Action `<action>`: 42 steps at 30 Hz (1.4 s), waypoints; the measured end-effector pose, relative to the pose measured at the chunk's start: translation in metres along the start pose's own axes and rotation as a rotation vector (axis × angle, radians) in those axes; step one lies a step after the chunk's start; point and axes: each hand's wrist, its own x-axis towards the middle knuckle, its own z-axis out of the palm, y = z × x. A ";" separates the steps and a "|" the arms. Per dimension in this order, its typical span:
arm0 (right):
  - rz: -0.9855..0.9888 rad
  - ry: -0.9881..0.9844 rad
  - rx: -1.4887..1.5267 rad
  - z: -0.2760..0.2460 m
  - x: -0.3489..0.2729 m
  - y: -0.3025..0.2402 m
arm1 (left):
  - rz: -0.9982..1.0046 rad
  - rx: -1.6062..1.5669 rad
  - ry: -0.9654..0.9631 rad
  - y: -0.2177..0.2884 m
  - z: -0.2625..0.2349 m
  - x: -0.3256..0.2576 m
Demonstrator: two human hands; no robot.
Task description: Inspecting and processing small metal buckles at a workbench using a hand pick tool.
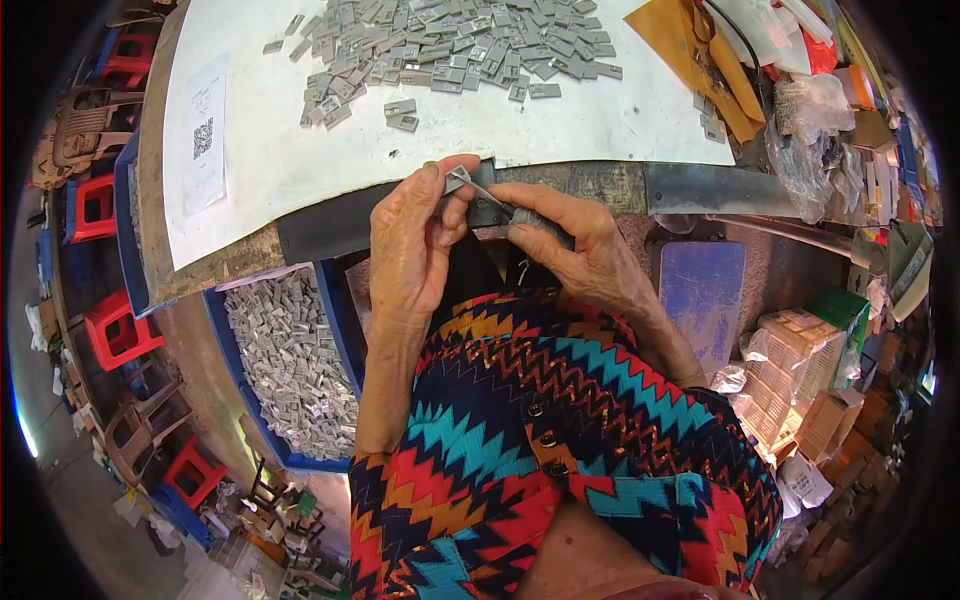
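Observation:
My left hand (415,235) pinches a small grey rectangular piece (456,180) between thumb and fingertips, just over the table's near edge. My right hand (570,235) is closed round the dark, thick handle (540,222) of a slim metal hand tool. The tool's thin blade (486,194) points up and left, and its tip reaches the piece. Fingers partly hide both, so the exact kind of tool cannot be made out. Beyond my hands, a heap of similar grey pieces (450,45) is spread on the white-covered table (300,150).
A blue bin (232,350) full of grey pieces stands below the table, left of my arm. Dark strips (330,222) line the table's near edge. Brown paper (690,60) and clear plastic bags (805,140) lie at the right. Red stools (120,325) stand far left.

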 end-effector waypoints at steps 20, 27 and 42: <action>0.041 -0.032 0.050 -0.001 0.001 -0.006 | 0.168 0.221 0.009 0.003 0.005 -0.008; -0.047 -0.038 0.008 0.003 0.001 -0.003 | 0.201 0.379 0.052 0.002 0.005 -0.011; 0.018 -0.056 0.053 0.005 -0.002 -0.004 | 0.264 0.498 0.088 0.002 0.007 -0.017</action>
